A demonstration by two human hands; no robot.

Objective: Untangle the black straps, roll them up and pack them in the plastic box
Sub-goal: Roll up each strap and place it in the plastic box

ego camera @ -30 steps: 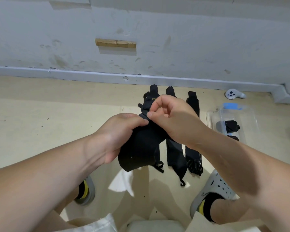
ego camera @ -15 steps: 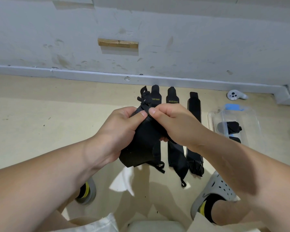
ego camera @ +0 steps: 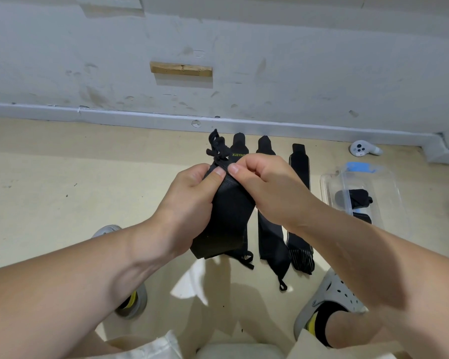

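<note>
Head view shows my left hand [ego camera: 189,203] and right hand [ego camera: 267,187] close together in front of me, the thumb and fingertips of each pinching the upper edge of a black strap [ego camera: 228,221], whose knotted end [ego camera: 218,149] sticks up past my fingers. Three more straps [ego camera: 268,229] lie side by side on the floor [ego camera: 88,190] beyond. The plastic box [ego camera: 390,187] sits on the right with a rolled strap [ego camera: 358,199] inside.

Even soft light, faint shadows, wide-angle edge bowing.
</note>
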